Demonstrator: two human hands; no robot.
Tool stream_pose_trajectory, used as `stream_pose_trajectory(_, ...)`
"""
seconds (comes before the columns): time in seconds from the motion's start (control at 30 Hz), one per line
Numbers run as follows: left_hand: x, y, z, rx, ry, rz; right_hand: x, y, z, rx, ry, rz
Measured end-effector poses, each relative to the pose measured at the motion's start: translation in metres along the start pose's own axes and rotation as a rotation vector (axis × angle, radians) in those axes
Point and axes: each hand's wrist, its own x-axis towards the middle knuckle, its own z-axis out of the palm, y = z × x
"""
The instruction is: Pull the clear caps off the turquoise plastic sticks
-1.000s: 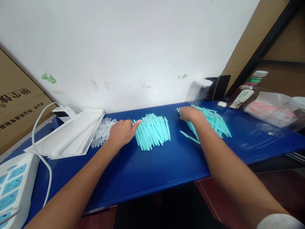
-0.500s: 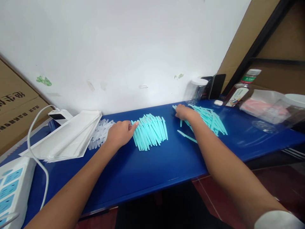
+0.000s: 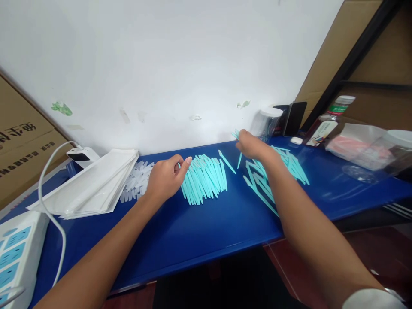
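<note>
My left hand (image 3: 169, 175) is curled at the left end of a neat row of slim turquoise sticks (image 3: 204, 179), which look like eyebrow razors. Its thumb tip lies over the row's upper left corner; what its fingers pinch, if anything, is hidden. My right hand (image 3: 250, 145) is closed on several turquoise sticks (image 3: 236, 134), whose ends poke out to its left above the table. Beneath it lies a loose, crisscrossed heap of the same sticks (image 3: 289, 165), partly covered by my forearm. A single stick (image 3: 227, 162) lies slanted just right of the row.
Small translucent white pieces (image 3: 137, 180) lie left of the row, beside stacked white sleeves (image 3: 93, 189). A power strip (image 3: 19, 253) and white cable (image 3: 40, 184) occupy the left. Toward the right stand a lidded clear jar (image 3: 269, 122), a bottle (image 3: 331, 120) and a pink-filled bag (image 3: 357, 148).
My right hand has risen slightly from the heap with sticks in it. A slanted stick now lies right of the row, and the heap's near sticks have shifted. My left hand has moved slightly.
</note>
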Motion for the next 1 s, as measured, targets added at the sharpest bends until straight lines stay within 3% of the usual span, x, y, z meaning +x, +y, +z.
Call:
stream_pose_trajectory(0.13,0.001,-0.003,0.001,-0.016,0.011,-0.006,0.006,0.008,0.002,0.048,-0.006,-0.027)
stream_pose_trajectory(0.23,0.001,-0.003,0.002,-0.077,0.024,-0.014,0.008,0.004,0.002,0.132,0.054,-0.127)
stream_pose_trajectory(0.4,-0.005,0.009,0.006,-0.421,-0.03,-0.059,-0.01,-0.03,-0.001,0.272,0.241,-0.328)
stream_pose_trajectory(0.6,-0.015,0.024,0.013,-0.626,-0.143,-0.064,-0.039,-0.07,-0.006,0.117,0.375,-0.387)
stream_pose_trajectory(0.83,-0.017,0.026,0.013,-0.647,-0.168,-0.097,-0.037,-0.046,-0.03,0.134,0.435,-0.23)
stream_pose_trajectory(1.0,-0.017,0.031,0.013,-0.78,-0.181,-0.12,-0.044,-0.048,-0.04,0.391,0.515,-0.313)
